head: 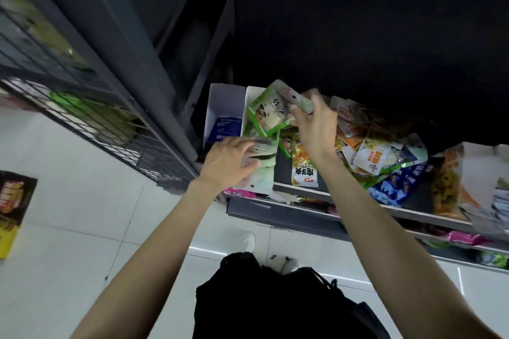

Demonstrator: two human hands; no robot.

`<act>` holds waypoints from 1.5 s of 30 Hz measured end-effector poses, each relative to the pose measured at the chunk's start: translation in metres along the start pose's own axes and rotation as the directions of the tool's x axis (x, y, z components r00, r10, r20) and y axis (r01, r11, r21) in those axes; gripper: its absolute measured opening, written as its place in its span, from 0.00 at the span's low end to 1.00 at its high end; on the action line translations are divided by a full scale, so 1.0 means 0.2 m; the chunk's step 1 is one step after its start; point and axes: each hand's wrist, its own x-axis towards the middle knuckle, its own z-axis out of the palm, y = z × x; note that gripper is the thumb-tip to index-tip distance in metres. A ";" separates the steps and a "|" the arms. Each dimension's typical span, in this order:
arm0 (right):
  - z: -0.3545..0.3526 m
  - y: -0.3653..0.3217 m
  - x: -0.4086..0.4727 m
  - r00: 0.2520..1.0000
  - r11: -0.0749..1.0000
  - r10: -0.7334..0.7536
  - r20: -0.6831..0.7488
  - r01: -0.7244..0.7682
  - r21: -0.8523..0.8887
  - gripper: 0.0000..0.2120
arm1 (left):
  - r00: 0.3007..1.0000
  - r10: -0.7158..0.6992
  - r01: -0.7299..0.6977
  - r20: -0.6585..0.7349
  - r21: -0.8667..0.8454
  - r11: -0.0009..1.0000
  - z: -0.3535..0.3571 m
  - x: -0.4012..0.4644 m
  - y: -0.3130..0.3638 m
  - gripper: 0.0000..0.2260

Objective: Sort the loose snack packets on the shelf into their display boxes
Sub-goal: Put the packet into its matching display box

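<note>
Two hands work over the left end of a shelf (303, 190). The left hand (228, 164) has its fingers curled round a pale green packet (263, 165), holding it at the shelf's near edge. The right hand (314, 126), farther in, pinches a second green packet (271, 111) between thumb and fingers and holds it tilted above the opening of a white display box (252, 99). Just left of that box stands another white box (224, 102) with one blue packet (224, 128) lying in it, so two boxes can be counted at this end. One orange packet (304, 170) lies flat on the shelf between the wrists. To the right a loose heap (385, 151) of white, orange and blue packets covers the shelf; they overlap too much to count. At the far right a larger orange and white box (451, 187) stands at the shelf edge. A wire rack (82, 107) hangs at left above the tiled floor (82, 215).
</note>
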 end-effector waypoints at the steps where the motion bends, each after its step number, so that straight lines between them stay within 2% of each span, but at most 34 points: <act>1: 0.06 0.00 -0.01 0.999 0.998 -0.032 0.017 0.032 -0.049 0.09 | 0.999 0.026 -0.027 0.019 0.049 0.998 0.01 0.01 -0.01 0.22; 4: 0.20 0.03 -0.05 0.972 0.979 -0.151 0.179 0.172 -0.105 0.05 | 0.996 0.084 -0.087 0.026 0.123 0.989 0.03 0.02 -0.04 0.18; 7: 0.26 0.11 -0.08 0.914 0.937 -0.206 0.349 0.287 -0.197 0.07 | 0.993 0.117 -0.113 -0.029 0.101 0.988 0.05 0.02 -0.07 0.15; 10: 0.25 0.17 -0.12 0.910 0.883 -0.218 0.352 0.337 -0.326 0.06 | 0.985 0.124 -0.122 -0.124 0.025 0.992 0.05 0.01 -0.10 0.10; 13: 0.18 0.21 -0.16 0.909 0.907 -0.254 0.330 0.343 -0.246 0.10 | 0.979 0.126 -0.127 -0.158 0.004 0.992 0.05 0.00 -0.12 0.14; 15: 0.11 0.24 -0.21 0.971 0.968 -0.145 0.191 0.179 -0.174 0.12 | 0.982 0.121 -0.123 -0.147 -0.001 0.992 0.04 -0.01 -0.13 0.18; 17: 0.06 0.31 -0.27 0.996 0.982 0.072 0.043 -0.064 -0.177 0.12 | 0.984 0.117 -0.117 -0.133 0.011 0.993 0.04 -0.01 -0.12 0.19; 19: 0.06 0.41 -0.31 0.948 0.898 0.316 0.036 -0.287 -0.334 0.10 | 0.983 0.115 -0.115 -0.142 0.005 0.993 0.04 -0.01 -0.11 0.18; 20: 0.09 0.46 -0.32 0.901 0.824 0.428 0.076 -0.354 -0.443 0.14 | 0.983 0.111 -0.113 -0.149 -0.008 0.994 0.04 -0.02 -0.10 0.17; 22: 0.14 0.51 -0.32 0.790 0.676 0.595 0.151 -0.390 -0.625 0.27 | 0.981 0.103 -0.111 -0.163 -0.039 0.993 0.05 -0.03 -0.09 0.16; 24: 0.19 0.53 -0.33 0.723 0.587 0.670 0.168 -0.379 -0.715 0.38 | 0.981 0.089 -0.100 -0.173 -0.057 0.993 0.05 -0.04 -0.08 0.16; 26: 0.23 0.52 -0.33 0.689 0.542 0.705 0.168 -0.370 -0.754 0.41 | 0.978 0.076 -0.091 -0.195 -0.070 0.993 0.04 -0.06 -0.07 0.14; 28: 0.25 0.52 -0.32 0.663 0.534 0.728 0.175 -0.389 -0.751 0.41 | 0.969 0.074 -0.099 -0.235 -0.095 0.991 0.01 -0.08 -0.04 0.14; 30: 0.27 0.53 -0.31 0.664 0.577 0.731 0.159 -0.475 -0.664 0.38 | 0.952 0.073 -0.123 -0.298 -0.150 0.981 -0.03 -0.09 0.01 0.13; 32: 0.26 0.54 -0.31 0.668 0.631 0.732 0.135 -0.591 -0.502 0.32 | 0.931 0.072 -0.153 -0.358 -0.203 0.967 -0.08 -0.11 0.08 0.12; 35: 0.20 0.53 -0.33 0.719 0.719 0.680 0.140 -0.618 -0.318 0.07 | 0.923 0.100 -0.209 -0.371 -0.267 0.941 -0.12 -0.09 0.18 0.12; 38: 0.08 0.44 -0.37 0.851 0.834 0.522 0.047 -0.499 -0.237 0.14 | 0.956 0.183 -0.247 -0.229 -0.292 0.924 -0.11 -0.03 0.24 0.13; 40: -0.04 0.37 -0.43 0.934 0.904 0.354 -0.050 -0.356 -0.236 0.14 | 0.957 0.269 -0.290 -0.112 -0.266 0.919 -0.10 0.03 0.29 0.17; 42: -0.17 0.33 -0.48 0.972 0.944 0.225 -0.070 -0.236 -0.231 0.11 | 0.924 0.379 -0.380 -0.042 -0.205 0.902 -0.09 0.09 0.36 0.21; 45: -0.39 0.30 -0.57 0.986 0.970 0.147 -0.082 -0.160 -0.184 0.09 | 0.863 0.495 -0.474 0.103 -0.178 0.863 -0.05 0.16 0.52 0.22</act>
